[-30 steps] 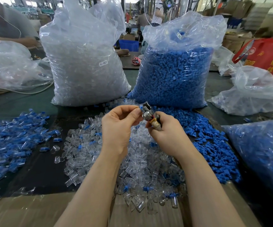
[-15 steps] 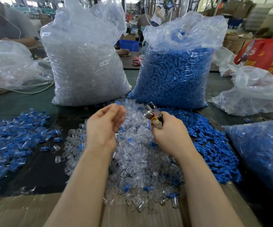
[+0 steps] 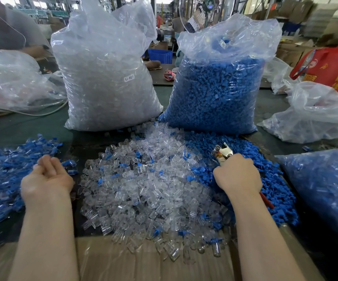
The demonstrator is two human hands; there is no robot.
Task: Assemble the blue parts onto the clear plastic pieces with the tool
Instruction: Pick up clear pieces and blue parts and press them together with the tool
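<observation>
A heap of clear plastic pieces lies in the middle of the table. Loose blue parts are piled to its right. On the left lies a pile of assembled blue-and-clear pieces. My left hand hovers at the edge of that left pile, palm up, fingers relaxed and holding nothing. My right hand grips the metal tool over the blue parts; its jaws point up and away, and a red handle end shows below my wrist.
A tall bag of clear pieces and a tall bag of blue parts stand behind the heaps. More bags lie at the right and far left. Cardboard covers the near table edge.
My left hand has left the tool, swung left to the assembled pile and opened. My right hand has carried the tool right, over the blue parts.
</observation>
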